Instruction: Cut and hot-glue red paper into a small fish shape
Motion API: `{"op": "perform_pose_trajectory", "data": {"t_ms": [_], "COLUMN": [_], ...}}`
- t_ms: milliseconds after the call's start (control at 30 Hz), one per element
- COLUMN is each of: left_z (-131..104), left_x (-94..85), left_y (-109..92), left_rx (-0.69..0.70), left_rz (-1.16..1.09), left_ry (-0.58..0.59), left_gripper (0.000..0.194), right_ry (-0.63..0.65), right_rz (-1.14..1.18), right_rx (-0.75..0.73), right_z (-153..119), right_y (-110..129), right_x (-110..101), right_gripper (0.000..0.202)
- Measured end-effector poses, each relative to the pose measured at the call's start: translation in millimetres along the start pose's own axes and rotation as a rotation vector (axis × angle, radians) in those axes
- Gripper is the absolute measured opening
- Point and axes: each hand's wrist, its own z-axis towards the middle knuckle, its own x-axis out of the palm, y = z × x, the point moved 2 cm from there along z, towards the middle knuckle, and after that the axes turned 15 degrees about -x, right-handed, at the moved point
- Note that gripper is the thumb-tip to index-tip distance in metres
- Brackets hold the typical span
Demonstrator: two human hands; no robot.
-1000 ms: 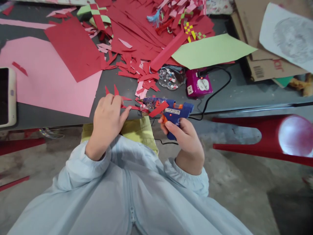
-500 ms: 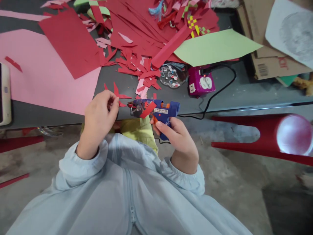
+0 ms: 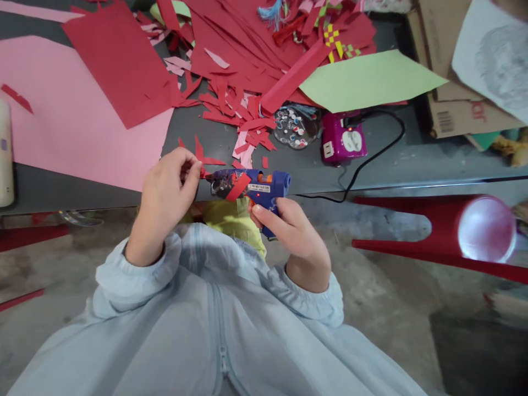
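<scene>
My right hand (image 3: 291, 225) is wrapped round the handle of a blue hot glue gun (image 3: 259, 184), whose red light is lit. A strip of red paper clings to the gun's barrel. The nozzle points left and reaches the fingertips of my left hand (image 3: 171, 179). Those fingers pinch a small piece of red paper (image 3: 202, 170), mostly hidden behind the thumb; whether the nozzle touches it I cannot tell. Just beyond, red paper scraps (image 3: 214, 161) lie on the dark table (image 3: 181, 124).
Pink paper (image 3: 82, 115) and a red sheet (image 3: 119, 66) cover the left. Beyond the gun sit a dish of small beads (image 3: 296, 129) and a purple power adapter (image 3: 344, 140) with a black cord (image 3: 396, 140). Light green paper (image 3: 371, 80) and cardboard (image 3: 462, 113) lie right. A red stool (image 3: 445, 223) stands below.
The glue gun in my right hand has moved left, bringing its nozzle up to my left fingertips. My left hand keeps its pinch in nearly the same place. The view has shifted slightly.
</scene>
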Motion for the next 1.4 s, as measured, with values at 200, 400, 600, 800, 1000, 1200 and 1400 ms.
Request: {"op": "perform_pose_trajectory", "data": {"t_ms": [200,400,600,800,1000,1200,1400], "left_z": [0.7,0.4,-0.2,-0.4,-1.0,-1.1,-2.5], "left_x": [-0.9,-0.9,-1.0,-1.2,-2.1,-2.4,-2.7], "left_y": [1.8,2.3,1.1,0.2,-1.0,-0.7,-0.7], "left_rx": [0.012,0.009,0.014,-0.001,0.005,0.015,0.038], "left_rz": [-0.026,-0.029,-0.022,-0.009,-0.003,0.028,0.052], "left_ry": [0.02,0.029,0.034,0.041,0.042,0.036,0.035], "left_gripper": [0.012,0.012,0.012,0.013,0.012,0.012,0.015], "right_ry": [0.003,0.012,0.009,-0.009,-0.009,-0.064,-0.196], "right_rz": [-0.118,-0.152,-0.156,-0.155,-0.119,-0.023,0.145], "right_rx": [0.042,0.059,0.066,0.076,0.073,0.079,0.013], "right_z": [0.6,1.3,0.6,-0.3,0.0,-1.7,-5.4], "right_y": [5.8,10.5,9.8,10.8,11.9,11.1,13.8], "right_x": [-0.6,-0.4,0.1,0.2,1.2,0.3,-6.7], "right_gripper": [0.04,0.039,0.04,0.041,0.042,0.041,0.029]}}
